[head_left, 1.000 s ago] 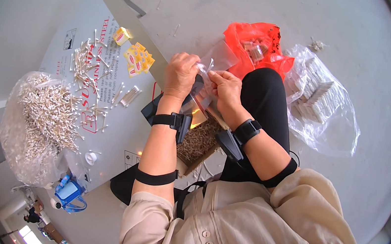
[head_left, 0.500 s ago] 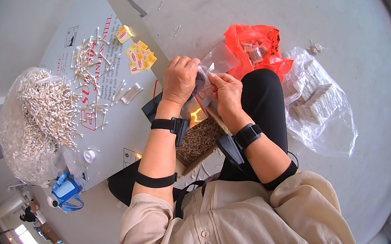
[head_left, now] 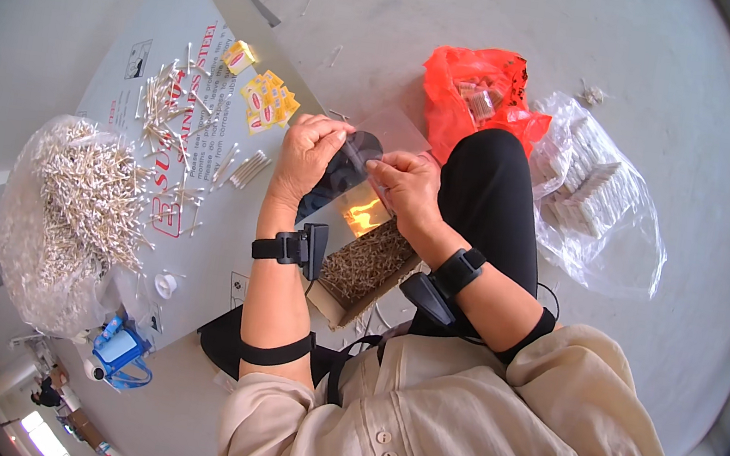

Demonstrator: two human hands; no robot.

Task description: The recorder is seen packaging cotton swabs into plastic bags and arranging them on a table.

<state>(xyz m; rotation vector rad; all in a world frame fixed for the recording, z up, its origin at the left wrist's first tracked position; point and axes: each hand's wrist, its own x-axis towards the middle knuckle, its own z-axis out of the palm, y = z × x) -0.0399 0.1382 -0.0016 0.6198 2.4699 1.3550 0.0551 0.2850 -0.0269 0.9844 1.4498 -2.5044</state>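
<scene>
Clear packet [head_left: 346, 165] pinched between both hands; cardboard box [head_left: 368, 270] holds swabs.

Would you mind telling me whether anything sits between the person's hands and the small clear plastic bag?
Nothing visible does: the left hand and right hand both already pinch the small clear plastic bag.

Left hand [head_left: 305, 156] and right hand [head_left: 406, 187] pinch a small clear packet [head_left: 348, 162] between their fingers above a box of sticks [head_left: 369, 264]. Yellow packets [head_left: 266, 102] and loose cotton swabs [head_left: 168, 102] lie on the grey board [head_left: 196, 232].
</scene>
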